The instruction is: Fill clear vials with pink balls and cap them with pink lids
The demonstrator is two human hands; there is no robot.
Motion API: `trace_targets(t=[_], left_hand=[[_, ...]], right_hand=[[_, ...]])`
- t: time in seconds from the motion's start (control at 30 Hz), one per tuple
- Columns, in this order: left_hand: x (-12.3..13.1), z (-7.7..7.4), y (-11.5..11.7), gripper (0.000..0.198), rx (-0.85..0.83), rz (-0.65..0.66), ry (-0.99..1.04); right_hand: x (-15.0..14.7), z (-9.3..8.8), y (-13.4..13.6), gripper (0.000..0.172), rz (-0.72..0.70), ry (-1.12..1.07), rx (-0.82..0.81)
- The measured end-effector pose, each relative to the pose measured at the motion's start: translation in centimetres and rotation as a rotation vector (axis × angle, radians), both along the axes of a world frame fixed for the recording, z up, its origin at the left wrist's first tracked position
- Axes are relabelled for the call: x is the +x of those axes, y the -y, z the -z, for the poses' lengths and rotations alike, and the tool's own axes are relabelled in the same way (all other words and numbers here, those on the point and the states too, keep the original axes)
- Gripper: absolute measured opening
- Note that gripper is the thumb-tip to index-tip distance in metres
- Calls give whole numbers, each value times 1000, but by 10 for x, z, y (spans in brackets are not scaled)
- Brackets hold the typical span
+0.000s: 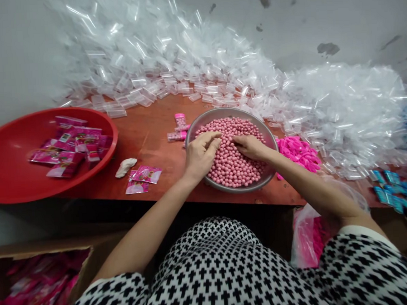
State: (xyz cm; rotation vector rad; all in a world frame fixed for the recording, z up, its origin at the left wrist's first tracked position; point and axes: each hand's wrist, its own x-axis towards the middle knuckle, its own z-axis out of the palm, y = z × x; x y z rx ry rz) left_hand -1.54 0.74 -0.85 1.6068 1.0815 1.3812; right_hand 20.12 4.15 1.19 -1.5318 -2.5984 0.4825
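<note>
A grey metal bowl [235,187] full of round pink beads [236,162] stands at the table's front edge, between my hands. Over its left side, my left hand [201,155] is closed, with thumb and fingers curled toward each other; whatever lies between them is hidden. My right hand [249,146] reaches in from the right, its fingers closed and the tips down among the beads, so I cannot make out what they hold. Just left of the bowl lie small clear tubes of beads with pink caps [180,121]. Loose bright pink caps [298,154] are heaped to its right.
Clear empty tubes [171,49] are piled along the wall. A red basin [7,185] at left holds pink packets [69,141]. More packets [143,176] and a white lump [125,167] lie nearby. Blue tubes [394,190] sit far right; below are a plastic bag [305,238] and a carton [89,256].
</note>
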Motion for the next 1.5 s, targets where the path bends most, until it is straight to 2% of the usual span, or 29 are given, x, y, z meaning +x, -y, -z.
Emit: trace_targets(t=[0.07,0.13,0.2,0.3,0.4,0.5,0.6,0.73,0.83,0.93,1.0,1.07,1.17,1.27,1.37,1.5], left_hand=[[2,1,0,22,-4,-16,9],[4,-1,1,21,2,-15,-6],[8,-5,2,23,-11,20,-27],[16,-11,5,27,-57,124,-30],[22,-13,6,23,-81,201,4],[24,-9,3,25,-179,296,130],[23,-5,0,33,-272,365,238],[22,-7,0,29,-163,321,107],[23,-10,2,25,-92,263,-16],[26,-11,2,22,-40,190,-103],[28,-10,2,23,-47,159,-100],[29,-9,3,27,-117,193,-26],[30,-9,7,32,-279,315,164],[32,-13,10,29,-380,366,278],[33,-17,12,22,-421,352,312],[34,-19,14,20,-408,325,325]], right_hand=[[3,3,4,7,70,-334,-99],[7,1,10,22,129,-715,-263],[8,-2,18,35,174,-964,-403],[1,-5,30,42,251,-1138,-480],[-6,-4,37,43,248,-1174,-454],[-3,-5,39,48,185,-1135,-388],[7,-14,40,48,95,-998,-257],[17,-34,37,25,-91,-614,-17],[19,-47,33,16,-165,-369,93],[24,-56,30,12,-117,-254,82],[34,-60,32,15,-1,-253,76],[51,-60,40,21,137,-260,108],[86,-49,63,19,385,-201,170],[119,-21,89,14,613,-61,83],[133,15,106,18,652,71,3],[127,46,107,32,623,216,110]])
